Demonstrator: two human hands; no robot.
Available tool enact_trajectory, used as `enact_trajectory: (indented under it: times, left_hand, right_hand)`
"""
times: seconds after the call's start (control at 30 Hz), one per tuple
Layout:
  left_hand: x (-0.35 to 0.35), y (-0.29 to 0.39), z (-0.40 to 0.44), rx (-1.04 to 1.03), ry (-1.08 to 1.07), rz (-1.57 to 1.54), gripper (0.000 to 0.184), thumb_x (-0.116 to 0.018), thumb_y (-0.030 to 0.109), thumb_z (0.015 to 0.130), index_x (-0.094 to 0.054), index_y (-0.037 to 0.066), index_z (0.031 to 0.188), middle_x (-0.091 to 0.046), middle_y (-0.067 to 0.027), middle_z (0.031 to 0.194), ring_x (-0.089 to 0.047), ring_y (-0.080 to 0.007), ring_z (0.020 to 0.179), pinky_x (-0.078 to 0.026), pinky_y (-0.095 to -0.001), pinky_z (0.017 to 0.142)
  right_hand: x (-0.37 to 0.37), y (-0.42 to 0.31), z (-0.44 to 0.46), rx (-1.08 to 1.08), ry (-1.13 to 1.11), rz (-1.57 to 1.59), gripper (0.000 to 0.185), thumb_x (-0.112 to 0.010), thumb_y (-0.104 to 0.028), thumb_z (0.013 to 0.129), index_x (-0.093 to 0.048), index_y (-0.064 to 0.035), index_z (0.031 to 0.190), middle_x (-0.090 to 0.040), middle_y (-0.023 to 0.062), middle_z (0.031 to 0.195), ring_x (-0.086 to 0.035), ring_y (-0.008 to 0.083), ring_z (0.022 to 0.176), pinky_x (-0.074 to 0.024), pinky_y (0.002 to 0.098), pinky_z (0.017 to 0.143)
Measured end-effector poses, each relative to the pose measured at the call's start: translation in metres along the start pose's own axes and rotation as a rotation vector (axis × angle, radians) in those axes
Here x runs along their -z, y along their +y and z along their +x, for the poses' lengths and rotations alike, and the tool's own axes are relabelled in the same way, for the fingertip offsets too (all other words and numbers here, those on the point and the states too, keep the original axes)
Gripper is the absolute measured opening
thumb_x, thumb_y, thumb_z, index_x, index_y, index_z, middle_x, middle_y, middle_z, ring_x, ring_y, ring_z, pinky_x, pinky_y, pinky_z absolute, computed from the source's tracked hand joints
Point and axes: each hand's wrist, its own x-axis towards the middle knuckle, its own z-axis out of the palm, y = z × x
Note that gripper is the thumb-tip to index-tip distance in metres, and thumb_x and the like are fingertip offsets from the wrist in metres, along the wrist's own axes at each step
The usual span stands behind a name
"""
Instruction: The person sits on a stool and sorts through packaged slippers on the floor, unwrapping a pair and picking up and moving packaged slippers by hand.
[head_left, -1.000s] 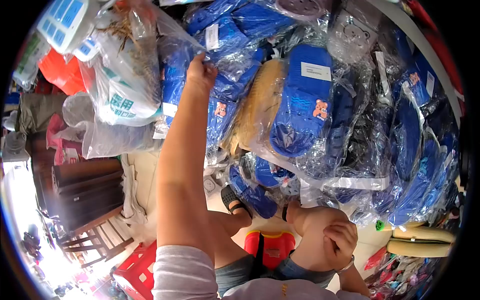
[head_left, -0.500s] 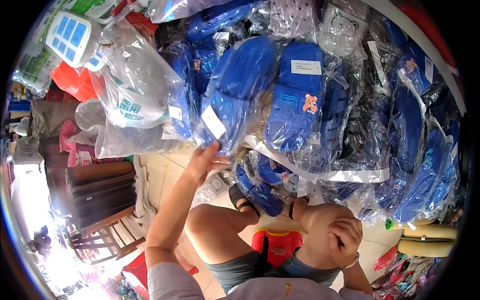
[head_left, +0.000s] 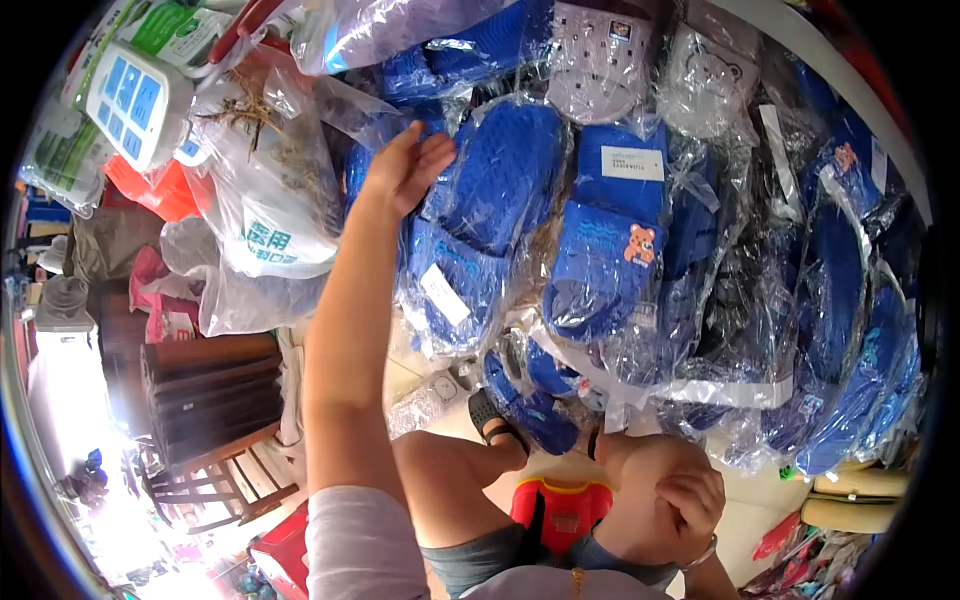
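My left hand (head_left: 410, 170) is raised over the pile, fingers apart, beside a blue slipper pair in clear plastic (head_left: 500, 180) that bears a white label. Nothing shows in its grasp. To the right lies another blue wrapped pair (head_left: 605, 240) with a bear figure and a white tag. Grey wrapped slippers (head_left: 600, 65) sit above it. My right hand (head_left: 692, 505) rests on my right knee with its fingers curled; whether anything is under them is hidden.
A white plastic bag (head_left: 265, 180) and a white device with blue panels (head_left: 138, 105) are at the left. Below stands a dark wooden chair (head_left: 215, 400). A red stool (head_left: 562, 510) is between my legs. More wrapped blue slippers (head_left: 835, 270) hang at the right.
The labelled blue pair now lies over the tan pair. My left hand has let go of its lower end and moved up. My right hand stays on the knee.
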Motion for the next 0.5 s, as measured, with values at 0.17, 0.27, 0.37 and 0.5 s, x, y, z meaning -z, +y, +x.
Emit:
enact_trajectory:
  times: [0.17,0.27,0.37,0.5]
  left_hand:
    - [-0.045,-0.008,0.074,0.026,0.092,-0.239,0.043,-0.05,0.029,0.09,-0.04,0.0,0.119,-0.051,-0.0222,0.111,-0.057,-0.0286,0.09,-0.052,-0.0414,0.078]
    - [-0.055,-0.011,0.091,-0.013,0.14,-0.148,0.037,-0.05,0.029,0.09,-0.044,0.0,0.111,-0.054,-0.0205,0.104,-0.059,-0.0275,0.08,-0.055,-0.0368,0.068]
    - [-0.058,-0.015,0.1,-0.051,0.211,-0.121,0.028,-0.048,0.026,0.09,-0.048,0.0,0.099,-0.057,-0.0175,0.092,-0.06,-0.0279,0.074,-0.056,-0.0333,0.063]
    - [-0.059,0.0,0.089,-0.237,0.05,-0.354,0.021,-0.045,0.018,0.086,-0.046,0.0,0.099,-0.048,-0.0197,0.111,-0.05,-0.0373,0.099,-0.042,-0.051,0.09]
  right_hand:
    - [-0.003,-0.001,0.006,0.014,-0.003,-0.011,0.014,-0.061,-0.002,0.064,-0.059,-0.0082,0.077,-0.06,0.0057,0.075,-0.057,0.024,0.071,-0.0406,0.0357,0.068]
    - [-0.002,-0.007,0.013,0.001,0.008,-0.034,0.015,-0.06,-0.002,0.064,-0.059,-0.0084,0.077,-0.06,0.0055,0.075,-0.057,0.0241,0.07,-0.0407,0.0353,0.067]
    - [-0.001,-0.005,0.015,0.0,-0.001,-0.032,0.016,-0.06,-0.002,0.064,-0.059,-0.0083,0.079,-0.06,0.0054,0.075,-0.057,0.0242,0.069,-0.041,0.035,0.067]
    - [0.0,-0.006,0.017,0.005,-0.004,-0.03,0.016,-0.059,-0.001,0.064,-0.059,-0.0078,0.078,-0.06,0.0055,0.075,-0.057,0.0243,0.069,-0.0411,0.035,0.067]
